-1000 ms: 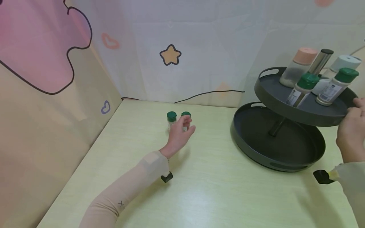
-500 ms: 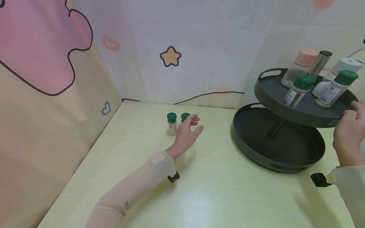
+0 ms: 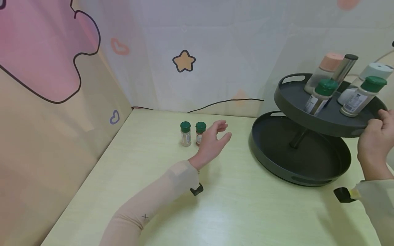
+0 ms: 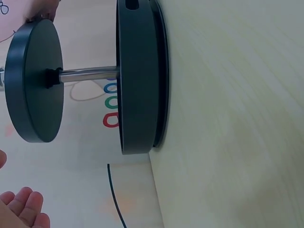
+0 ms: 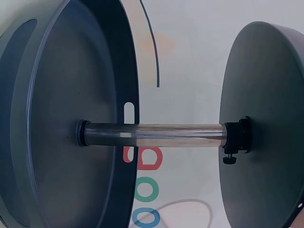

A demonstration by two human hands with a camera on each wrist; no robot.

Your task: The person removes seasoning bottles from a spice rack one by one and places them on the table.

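Note:
My left hand (image 3: 213, 140) is held over the table with fingers loosely bent and nothing in them, just right of two green-capped spice jars. The left spice jar (image 3: 186, 134) stands in full sight; the hand partly covers the right spice jar (image 3: 200, 130). At the right, my right hand (image 3: 376, 141) grips the rim of the upper tray (image 3: 326, 124) of a dark two-tier turntable rack. On that tier stand two more green-capped jars, the front jar (image 3: 320, 95) and the right jar (image 3: 364, 95), plus a pink-capped bottle (image 3: 324, 71) and a white-capped bottle (image 3: 373, 71).
The rack's lower tray (image 3: 267, 150) rests on the pale table (image 3: 246, 212) with nothing in it. A metal post (image 5: 175, 135) joins both tiers. Behind the table hangs a patterned backdrop (image 3: 221, 54).
My left hand has moved right, away from the two spice jars, uncovering them more. The upper tray has turned slightly, its front jar shifting left, with my right hand staying at its rim.

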